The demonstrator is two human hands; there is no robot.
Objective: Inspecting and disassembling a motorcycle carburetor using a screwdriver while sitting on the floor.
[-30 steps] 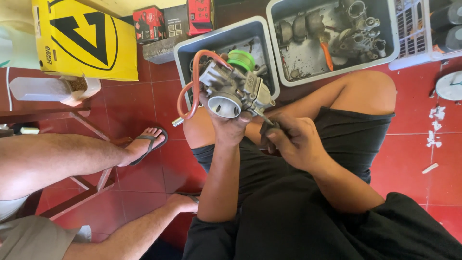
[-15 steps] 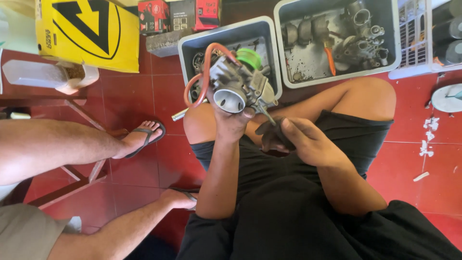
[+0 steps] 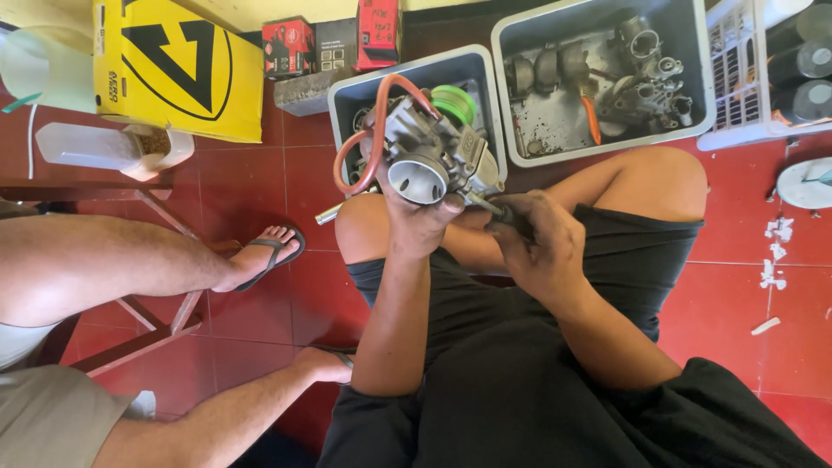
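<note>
Nearest the camera: black shirt and black shorts, person seated, bare knees up. Left hand clamped on the underside of a grey metal carburetor, holding it up over the left knee, round bore facing the camera. Orange hose loops off the carburetor's left side. Right hand closed around a dark-handled tool, its tip touching the carburetor's right side; can't tell the tool type, the handle is mostly hidden in the fist. Left of frame: another person's bare legs, one foot in a flip-flop on the red tile floor, beside a wooden stool frame. Past the carburetor: grey plastic bin with a green round part in it, just behind the hose. Right of it, a bigger grey bin holding more carburetor bodies and an orange-handled tool. Far left: yellow box, clear plastic jug on its side, small red and black boxes at the wall.
</note>
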